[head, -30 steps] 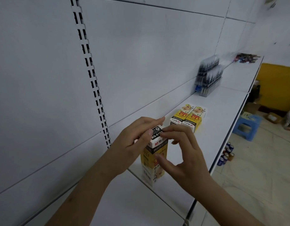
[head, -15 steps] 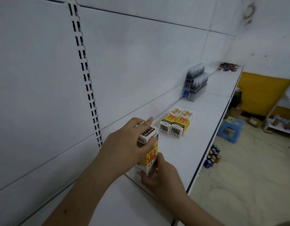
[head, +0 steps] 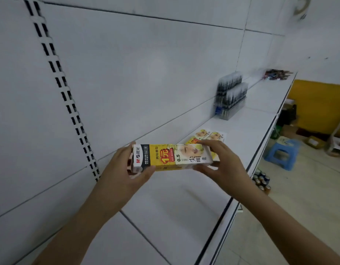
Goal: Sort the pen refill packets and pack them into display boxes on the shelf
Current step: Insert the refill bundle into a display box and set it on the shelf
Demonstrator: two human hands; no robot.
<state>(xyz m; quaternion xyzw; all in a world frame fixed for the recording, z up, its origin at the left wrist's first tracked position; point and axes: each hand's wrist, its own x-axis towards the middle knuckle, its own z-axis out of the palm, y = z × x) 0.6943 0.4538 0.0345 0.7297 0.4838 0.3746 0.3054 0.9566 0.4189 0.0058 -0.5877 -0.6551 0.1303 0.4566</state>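
While gripping box (head: 173,157), hands level.

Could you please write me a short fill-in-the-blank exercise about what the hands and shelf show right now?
1. The yellow refill box is held by ____ hands.
2. It is held ____, not upright.
3. Behind it, ____ matching boxes lie on the shelf.
4. The stool on the floor is ____.

Answers: both; sideways; two; blue

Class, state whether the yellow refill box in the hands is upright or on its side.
On its side: the yellow refill box lies horizontal between left hand and right hand, above the shelf.
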